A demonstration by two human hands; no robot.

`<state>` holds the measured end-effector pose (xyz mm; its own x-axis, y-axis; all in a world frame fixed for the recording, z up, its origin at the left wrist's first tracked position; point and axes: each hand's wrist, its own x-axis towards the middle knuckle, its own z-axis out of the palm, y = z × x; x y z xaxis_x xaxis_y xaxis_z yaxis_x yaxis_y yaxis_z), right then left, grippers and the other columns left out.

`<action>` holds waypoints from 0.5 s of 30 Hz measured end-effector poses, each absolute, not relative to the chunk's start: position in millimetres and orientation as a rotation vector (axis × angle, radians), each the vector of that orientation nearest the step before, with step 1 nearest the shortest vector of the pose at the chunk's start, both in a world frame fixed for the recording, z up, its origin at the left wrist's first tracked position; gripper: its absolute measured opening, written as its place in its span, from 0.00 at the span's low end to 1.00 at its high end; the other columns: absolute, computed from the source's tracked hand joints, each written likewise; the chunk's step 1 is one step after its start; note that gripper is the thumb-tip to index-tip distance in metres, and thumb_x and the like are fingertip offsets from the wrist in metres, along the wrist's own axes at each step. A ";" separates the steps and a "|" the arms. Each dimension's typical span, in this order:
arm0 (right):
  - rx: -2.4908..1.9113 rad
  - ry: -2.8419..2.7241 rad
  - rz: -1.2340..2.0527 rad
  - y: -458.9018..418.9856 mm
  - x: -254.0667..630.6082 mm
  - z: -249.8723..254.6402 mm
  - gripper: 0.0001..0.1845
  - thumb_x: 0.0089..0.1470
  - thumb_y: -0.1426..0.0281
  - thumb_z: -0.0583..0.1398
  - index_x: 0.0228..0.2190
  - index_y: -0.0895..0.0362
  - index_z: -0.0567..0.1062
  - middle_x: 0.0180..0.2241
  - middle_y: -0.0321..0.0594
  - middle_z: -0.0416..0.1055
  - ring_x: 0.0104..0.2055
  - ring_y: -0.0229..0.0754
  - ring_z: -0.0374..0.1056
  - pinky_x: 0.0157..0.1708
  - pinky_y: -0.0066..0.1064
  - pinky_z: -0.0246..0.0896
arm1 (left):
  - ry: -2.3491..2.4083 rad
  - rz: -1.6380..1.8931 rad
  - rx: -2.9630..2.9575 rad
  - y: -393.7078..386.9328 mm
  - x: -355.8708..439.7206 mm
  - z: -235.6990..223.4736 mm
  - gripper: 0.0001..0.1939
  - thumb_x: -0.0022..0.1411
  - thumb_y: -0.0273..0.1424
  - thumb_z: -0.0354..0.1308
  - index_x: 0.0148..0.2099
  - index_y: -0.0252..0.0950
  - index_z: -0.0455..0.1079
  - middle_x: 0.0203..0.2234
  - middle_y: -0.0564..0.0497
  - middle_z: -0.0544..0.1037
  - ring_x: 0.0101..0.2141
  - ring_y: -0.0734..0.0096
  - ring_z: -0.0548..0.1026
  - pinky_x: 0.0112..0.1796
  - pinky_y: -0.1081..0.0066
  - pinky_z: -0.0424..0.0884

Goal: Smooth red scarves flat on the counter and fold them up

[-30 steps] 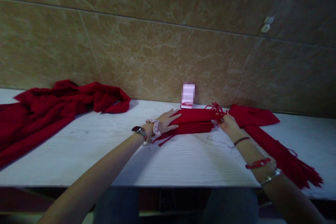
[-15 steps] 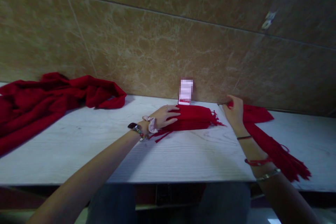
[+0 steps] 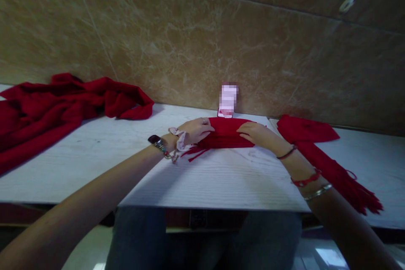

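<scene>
A folded red scarf (image 3: 224, 133) lies on the white tabletop, with loose fringe showing at its left end. My left hand (image 3: 195, 130) is at that end, its fingers bent over the cloth and closed on it. Around the right end, the fingers of my right hand (image 3: 257, 135) are closed too, covering the fringe there. Both thumbs are hidden. Just behind the scarf, a phone (image 3: 227, 101) with a lit, blurred screen leans on the wall.
Rumpled red cloth (image 3: 69, 109) spreads over the table's left side. Another red scarf (image 3: 329, 164) lies bent at the right, fringe toward the front edge. A marbled tile wall (image 3: 190, 50) rises along the back of the white table (image 3: 205, 185).
My right hand let go of the fringe, lifted off to the right, then came back onto the folded scarf's right end. My left hand stayed at the left end, its fingers now more bent.
</scene>
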<state>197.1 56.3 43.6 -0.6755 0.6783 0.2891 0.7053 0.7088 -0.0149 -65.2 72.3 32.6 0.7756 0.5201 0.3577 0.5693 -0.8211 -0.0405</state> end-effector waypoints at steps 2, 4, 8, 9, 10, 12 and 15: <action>-1.114 -2.653 -0.153 54.7 198.0 43.8 0.13 0.46 0.78 0.55 0.32 0.54 0.76 0.36 0.41 0.74 0.39 0.44 0.68 0.43 0.39 0.62 | -0.915 -0.406 -2.785 67.4 -62.5 36.5 0.14 0.59 0.25 0.47 0.44 0.35 0.70 0.37 0.48 0.70 0.35 0.72 0.69 0.35 0.74 0.66; -1.134 -2.647 -0.160 53.6 198.0 42.8 0.16 0.45 0.81 0.53 0.33 0.55 0.75 0.36 0.41 0.74 0.39 0.45 0.68 0.42 0.39 0.62 | -0.942 -0.320 -2.738 62.3 -59.7 38.7 0.14 0.60 0.25 0.45 0.45 0.35 0.69 0.37 0.47 0.70 0.34 0.72 0.68 0.32 0.74 0.65; -1.164 -2.494 -0.179 52.8 199.2 40.6 0.16 0.45 0.81 0.51 0.34 0.57 0.74 0.36 0.44 0.73 0.40 0.46 0.67 0.42 0.40 0.61 | -0.868 -0.236 -2.606 55.3 -58.1 37.3 0.14 0.61 0.26 0.43 0.44 0.33 0.68 0.35 0.46 0.69 0.32 0.71 0.68 0.29 0.74 0.63; -1.170 -2.416 -0.189 52.4 200.0 39.7 0.16 0.46 0.81 0.51 0.34 0.57 0.74 0.36 0.44 0.73 0.40 0.46 0.67 0.42 0.40 0.61 | -0.849 -0.243 -2.572 54.8 -58.5 35.6 0.14 0.62 0.26 0.42 0.43 0.32 0.68 0.35 0.46 0.69 0.32 0.70 0.67 0.29 0.73 0.63; -1.176 -2.330 -0.199 51.6 200.9 38.2 0.15 0.47 0.80 0.51 0.34 0.56 0.74 0.36 0.43 0.73 0.40 0.46 0.67 0.43 0.41 0.61 | -0.839 -0.256 -2.544 54.7 -59.2 33.4 0.14 0.62 0.26 0.42 0.43 0.31 0.67 0.35 0.45 0.68 0.33 0.70 0.67 0.28 0.73 0.63; -1.173 -2.204 -0.209 48.6 203.0 32.8 0.14 0.49 0.77 0.50 0.34 0.55 0.73 0.35 0.43 0.72 0.40 0.46 0.67 0.43 0.41 0.61 | -0.807 -0.269 -2.529 55.5 -60.9 27.4 0.14 0.62 0.25 0.41 0.43 0.31 0.67 0.35 0.45 0.68 0.34 0.69 0.67 0.28 0.74 0.63; -1.127 -2.260 -0.196 42.3 206.7 19.2 0.14 0.51 0.76 0.49 0.35 0.55 0.73 0.36 0.43 0.71 0.41 0.46 0.66 0.44 0.42 0.61 | -0.720 -0.247 -2.550 57.9 -64.2 17.4 0.13 0.63 0.26 0.42 0.43 0.33 0.67 0.33 0.46 0.69 0.34 0.70 0.66 0.28 0.74 0.63</action>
